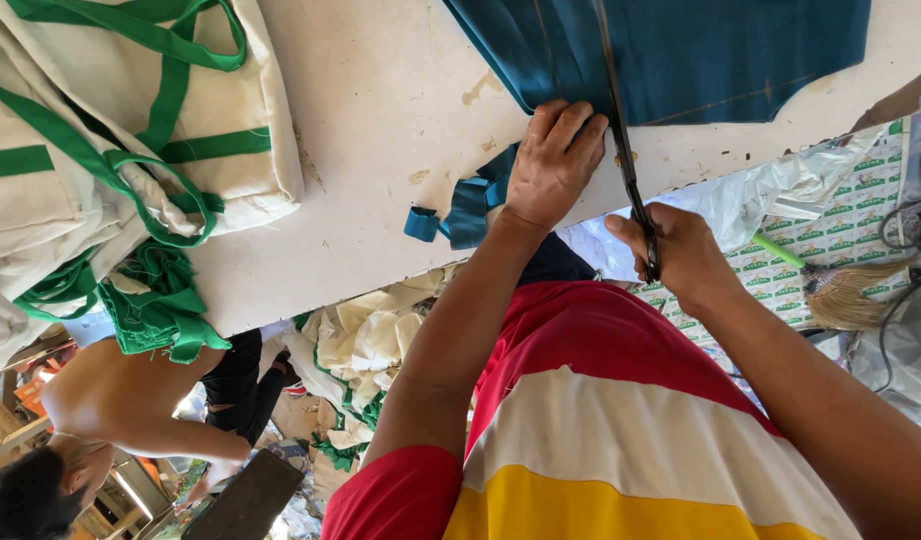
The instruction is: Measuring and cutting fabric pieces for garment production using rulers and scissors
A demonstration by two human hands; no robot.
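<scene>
Striped shirt nearest; scissors (625,160) are clenched in the right hand (680,255), teal cloth (670,50) pressed flat at the table (380,120) edge by the open-palmed left hand (553,160); cloth is best kept taut.

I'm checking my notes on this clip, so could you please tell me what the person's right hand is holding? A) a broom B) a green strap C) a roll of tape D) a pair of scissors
D: the right hand grips the handles of the scissors, whose blades run across the teal cloth, while the left hand presses that cloth flat on the table.
</scene>
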